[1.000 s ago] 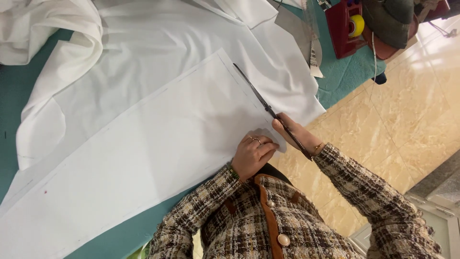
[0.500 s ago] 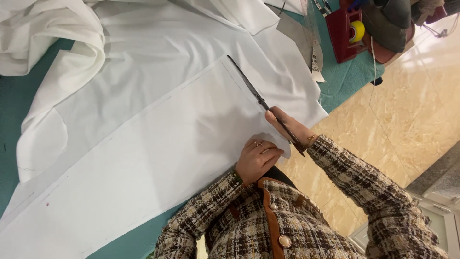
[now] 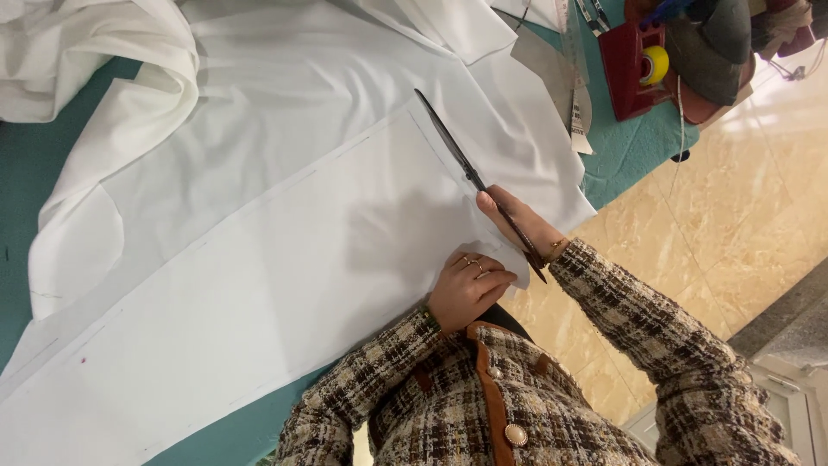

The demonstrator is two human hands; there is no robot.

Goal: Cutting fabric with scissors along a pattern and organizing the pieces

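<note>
My right hand [image 3: 524, 226] grips the handles of long dark scissors [image 3: 460, 160], whose blades run up along the edge of a white paper pattern piece [image 3: 259, 293] laid on white fabric [image 3: 285, 95]. My left hand [image 3: 466, 289] rests with curled fingers on the pattern's near corner, holding it flat next to the scissors. Both arms wear checked tweed sleeves.
The fabric lies on a teal table [image 3: 34, 198], with bunched white cloth [image 3: 78, 52] at the far left. A red box [image 3: 630, 60] with a yellow tape roll [image 3: 655, 65] and grey pattern pieces [image 3: 552, 60] sit at the table's right end. Beige floor tiles [image 3: 716, 224] lie beyond.
The scissors and my right hand have slid slightly forward along the pattern edge. My left hand stays on the paper corner.
</note>
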